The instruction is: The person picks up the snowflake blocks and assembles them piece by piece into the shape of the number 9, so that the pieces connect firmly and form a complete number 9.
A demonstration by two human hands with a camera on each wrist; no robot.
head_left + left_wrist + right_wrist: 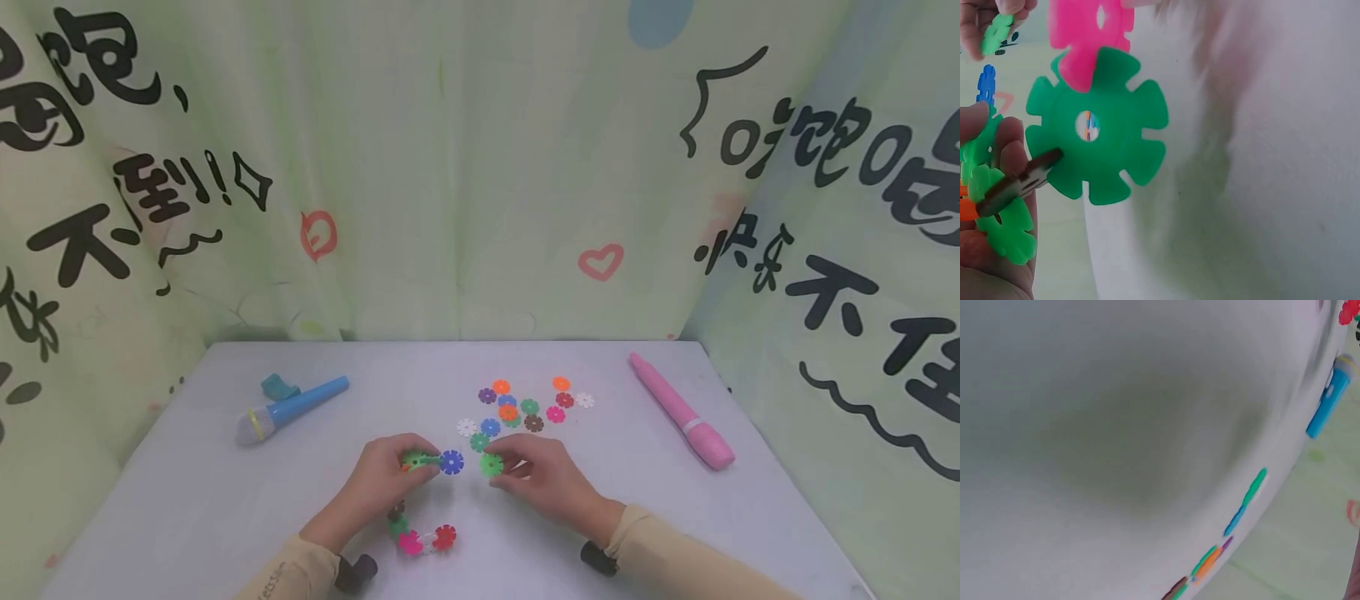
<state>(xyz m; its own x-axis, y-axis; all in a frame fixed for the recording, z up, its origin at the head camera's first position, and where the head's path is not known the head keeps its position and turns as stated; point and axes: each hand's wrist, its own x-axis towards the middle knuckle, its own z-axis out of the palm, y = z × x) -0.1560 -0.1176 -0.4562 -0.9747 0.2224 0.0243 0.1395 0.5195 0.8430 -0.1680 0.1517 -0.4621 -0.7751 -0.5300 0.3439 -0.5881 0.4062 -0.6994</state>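
Note:
My left hand [382, 471] grips a chain of interlocking notched plastic discs. A blue disc [452, 462] sticks out to the right past the fingertips. The rest of the chain hangs in a curve below the hand, with a pink disc [410, 542] and a red disc [445, 537] at its lower end. In the left wrist view, a dark green disc [1125, 131] is slotted to a brown disc [1007, 195]. Between thumb and fingers, my right hand [555, 482] pinches a light green disc [491, 465], a small gap from the blue one.
Several loose discs, among them an orange disc [561, 383] and a white disc [585, 401], lie beyond the hands on the white table [187, 500]. A blue toy microphone [307, 402] and a teal piece [279, 387] lie left, a pink microphone-shaped toy [675, 404] right. Printed curtains [487, 167] surround the table.

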